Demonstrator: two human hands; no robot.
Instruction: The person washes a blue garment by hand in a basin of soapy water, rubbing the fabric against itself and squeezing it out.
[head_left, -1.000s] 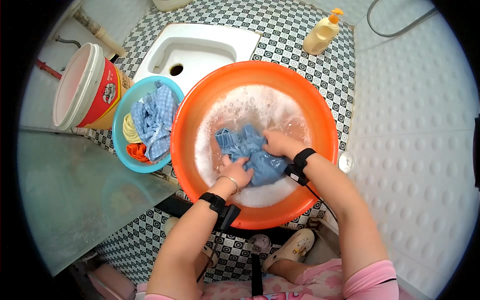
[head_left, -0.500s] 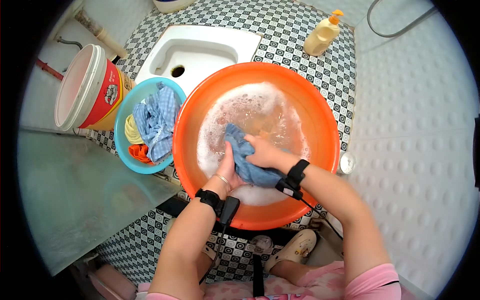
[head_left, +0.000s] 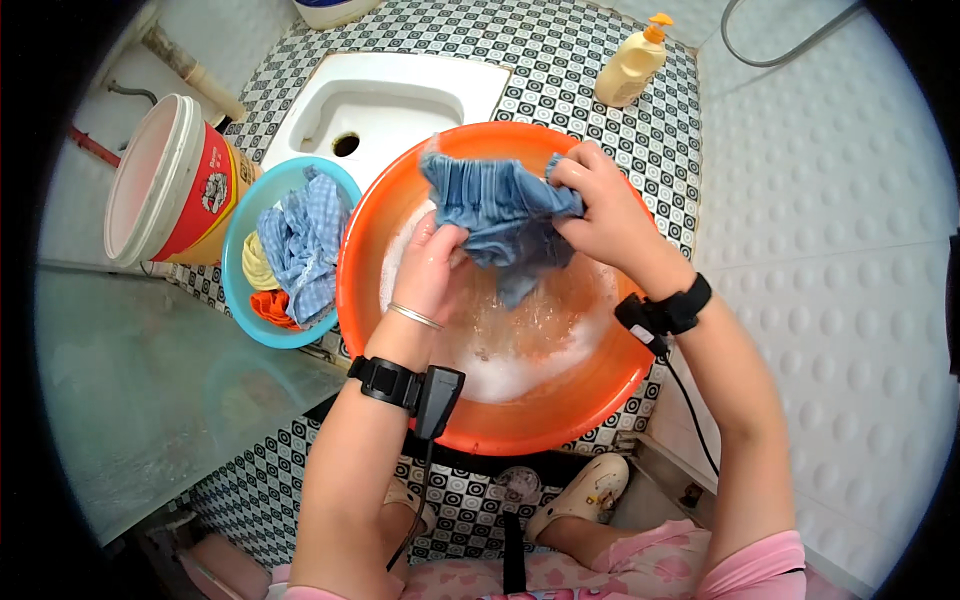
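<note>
A wet blue denim garment with a gathered elastic waistband (head_left: pixel 490 205) hangs stretched between my hands above the orange basin (head_left: pixel 352 300). My left hand (head_left: pixel 428 268) is closed on its left side, thumb on top. My right hand (head_left: pixel 607 205) grips the upper right end of it, fingers curled over the cloth. Below the garment, soapy water with white foam (head_left: pixel 510 375) fills the basin. Whether it is shorts or a skirt I cannot tell.
Left of the basin, a light blue tub (head_left: pixel 237 290) holds checked blue, yellow and orange clothes. A large bucket (head_left: pixel 190 190) stands behind it. Beyond are a white squat toilet (head_left: pixel 300 110) and a pump bottle (head_left: pixel 630 72). A glass panel (head_left: pixel 150 380) is at left.
The denim garment has been lifted from the suds and spread out. My right hand has moved up and to the right; my left hand has risen with its side of the cloth.
</note>
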